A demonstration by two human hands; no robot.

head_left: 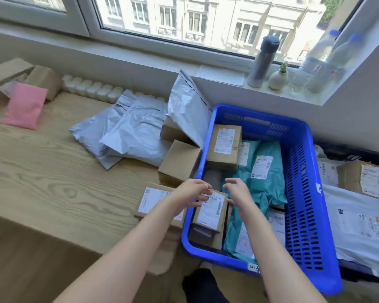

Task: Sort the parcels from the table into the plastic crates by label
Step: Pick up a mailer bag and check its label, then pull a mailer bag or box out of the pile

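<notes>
The wooden table (53,171) filled the left of the view. The blue crate (304,193) sat off its edge at 3 o'clock, near enough that a parcel could cross in one short reach. A black crate (350,150) lay beyond it, further toward 3, holding white and brown labelled parcels, which suggested a second label group. Unsorted grey mailers (136,132) lay heaped on the table at 12 o'clock from the hands, one propped against the wall, with a pink mailer (24,108) well apart at 10. Inside the blue crate, teal mailers (269,189) covered the right half with labels up, and a labelled carton (224,147) lay at the crate's 12 o'clock end. A plain carton (179,162) stood on the table just beside the crate's left wall, and a flat labelled carton (153,200) lay partly under the left forearm. The small box (210,212) rested in the crate's 7 o'clock corner on top of other cartons. It was brown cardboard, with a white barcoded label covering most of its upturned face, probably kept upward so it could be read. The left hand (193,193) had its fingers curled against the box's far-left corner; whether they gripped or only touched it could not be told. The right hand (236,193) hovered just beside the box at its 2 o'clock, fingers loosely spread and holding nothing, which suggested the box was being settled into place.
</notes>
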